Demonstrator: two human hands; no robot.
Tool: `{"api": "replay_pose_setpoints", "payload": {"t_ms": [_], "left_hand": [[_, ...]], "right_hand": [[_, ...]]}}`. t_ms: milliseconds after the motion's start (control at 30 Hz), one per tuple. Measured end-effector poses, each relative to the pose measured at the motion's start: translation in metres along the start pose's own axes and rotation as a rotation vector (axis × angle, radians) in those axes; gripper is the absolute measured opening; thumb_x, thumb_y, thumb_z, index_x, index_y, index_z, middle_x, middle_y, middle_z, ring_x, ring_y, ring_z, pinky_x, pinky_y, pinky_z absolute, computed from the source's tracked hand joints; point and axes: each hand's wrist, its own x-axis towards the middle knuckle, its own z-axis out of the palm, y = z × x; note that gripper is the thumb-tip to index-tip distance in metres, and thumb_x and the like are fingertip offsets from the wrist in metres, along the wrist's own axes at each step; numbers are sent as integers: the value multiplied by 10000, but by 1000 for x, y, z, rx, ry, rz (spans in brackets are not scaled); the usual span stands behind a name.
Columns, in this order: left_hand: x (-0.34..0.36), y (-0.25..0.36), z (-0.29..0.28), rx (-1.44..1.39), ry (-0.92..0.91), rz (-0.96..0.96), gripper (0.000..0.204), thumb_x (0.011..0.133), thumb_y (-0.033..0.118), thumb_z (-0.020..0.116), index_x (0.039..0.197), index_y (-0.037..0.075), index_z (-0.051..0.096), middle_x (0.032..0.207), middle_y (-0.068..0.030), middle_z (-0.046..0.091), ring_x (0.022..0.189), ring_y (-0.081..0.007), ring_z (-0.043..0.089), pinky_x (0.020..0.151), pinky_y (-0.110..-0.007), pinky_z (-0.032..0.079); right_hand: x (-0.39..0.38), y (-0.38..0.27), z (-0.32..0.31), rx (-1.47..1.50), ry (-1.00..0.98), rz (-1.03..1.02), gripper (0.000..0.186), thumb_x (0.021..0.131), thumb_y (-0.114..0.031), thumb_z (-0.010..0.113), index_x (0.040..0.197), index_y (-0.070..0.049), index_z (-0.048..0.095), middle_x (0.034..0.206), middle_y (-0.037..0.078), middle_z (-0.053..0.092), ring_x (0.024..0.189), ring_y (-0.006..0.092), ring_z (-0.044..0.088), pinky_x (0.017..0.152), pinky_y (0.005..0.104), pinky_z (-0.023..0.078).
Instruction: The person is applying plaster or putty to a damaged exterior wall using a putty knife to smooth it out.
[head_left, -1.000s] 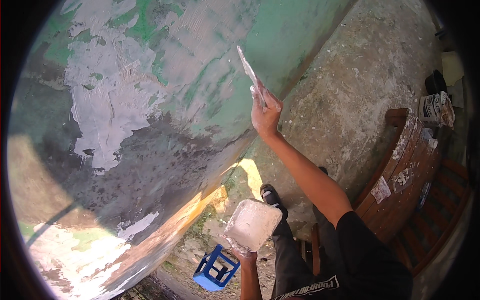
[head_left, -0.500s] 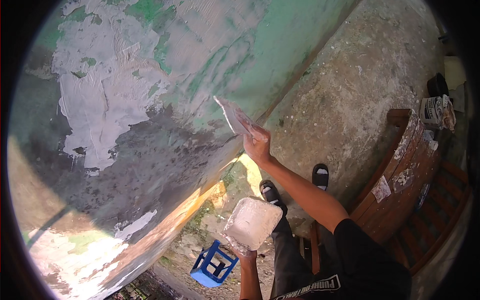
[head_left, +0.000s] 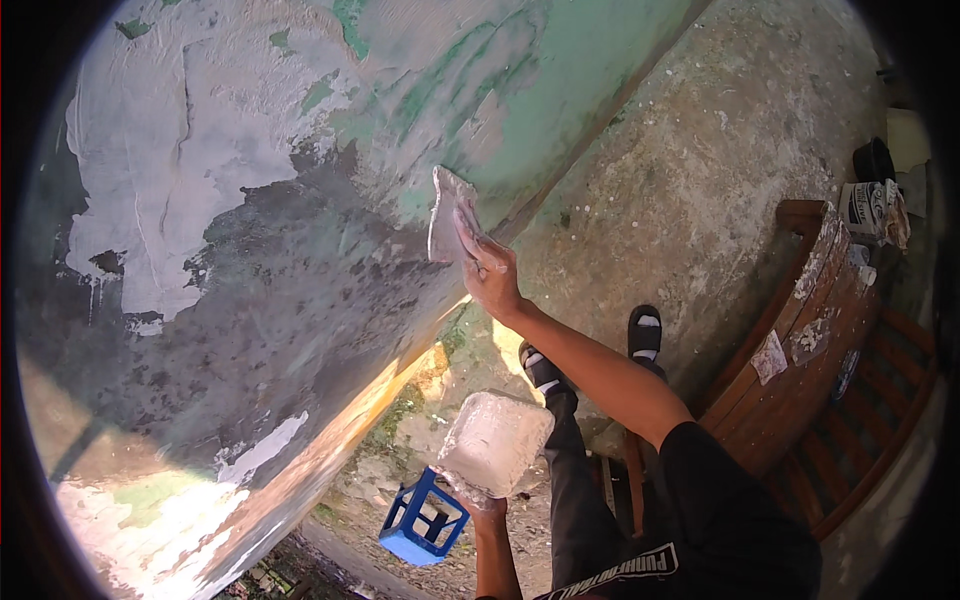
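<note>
I see floor (head_left: 690, 190) spread between the foot of the wall (head_left: 330, 265) and right-side counter (head_left: 835, 305). Right hand (head_left: 490, 278): fingers pinching spreader (head_left: 444, 210) beside wall. Left hand (head_left: 484, 508): fingers, partly hidden, gripping tray's (head_left: 498, 437) near edge.

A white-smeared flat scraper (head_left: 446, 212) tilts well beyond a pale, squarish, paste-coated tray (head_left: 508, 436)

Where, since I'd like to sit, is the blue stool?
In the head view, the blue stool is at the bottom, left of centre, between the wall and the left hand.
</note>
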Motion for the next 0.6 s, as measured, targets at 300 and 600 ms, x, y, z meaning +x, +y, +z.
{"api": "replay_pose_setpoints", "payload": {"t_ms": [300,600], "left_hand": [[7,-9,-22,-831,89,-458,498,963,302,468,1382,97,293,1347,-70,403,1210,-202,429,1035,-392,354],[18,-4,-25,-289,62,-382,625,942,568,315,1350,99,371,1341,-79,419,1228,-252,412,1047,-424,333]], "right_hand": [[76,33,-38,-108,347,69,497,784,93,509,1268,-19,513,1105,242,609,922,329,626,802,329,467],[-21,4,-16,87,-17,55,604,708,159,477,1259,-77,549,1145,194,607,1062,346,591,835,316,483]]}}
